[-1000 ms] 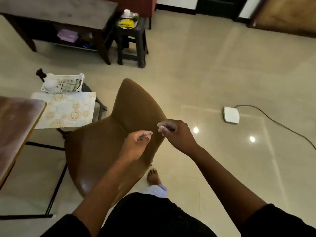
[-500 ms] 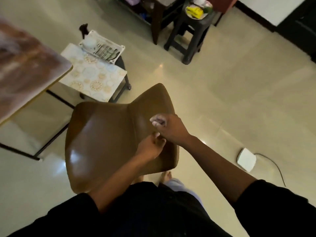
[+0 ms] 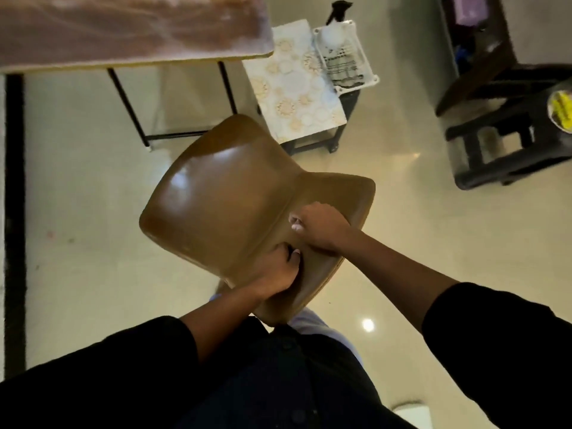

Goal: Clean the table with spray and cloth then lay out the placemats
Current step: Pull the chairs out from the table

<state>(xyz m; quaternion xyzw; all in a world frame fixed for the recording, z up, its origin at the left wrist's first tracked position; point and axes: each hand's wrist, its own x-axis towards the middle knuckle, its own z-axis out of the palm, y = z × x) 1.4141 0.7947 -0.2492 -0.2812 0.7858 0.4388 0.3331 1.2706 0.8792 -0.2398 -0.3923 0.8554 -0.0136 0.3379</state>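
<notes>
A brown wooden desk filled the top left of the view. It stood on thin black legs over a shiny pale floor. A dark strip ran down the far left edge of the floor.

In the middle was a brown chair with a smooth, shiny seat. The person stood behind it in dark clothes with black sleeves. The left hand had its fingers curled tight on the back edge of the chair, gripping it. The right hand was just beside it, a bit higher up, and its fingers were curled over the chair back too, holding on.

Past the chair, to the right of the desk, was a placemat with pale round flower shapes on it. It lay flat on a small dark stand, and it stuck out over the edge. A white basket sat on the same stand, touching the right side of the placemat. A checked cloth lay inside the basket. A spray bottle with a black top stood at the far end of the basket.

Farther right was a dark wooden shelf with something purple on it. In front of that was a black stool. Something yellow sat on top of the stool at the right edge, but it was too blurry to tell what it was.
</notes>
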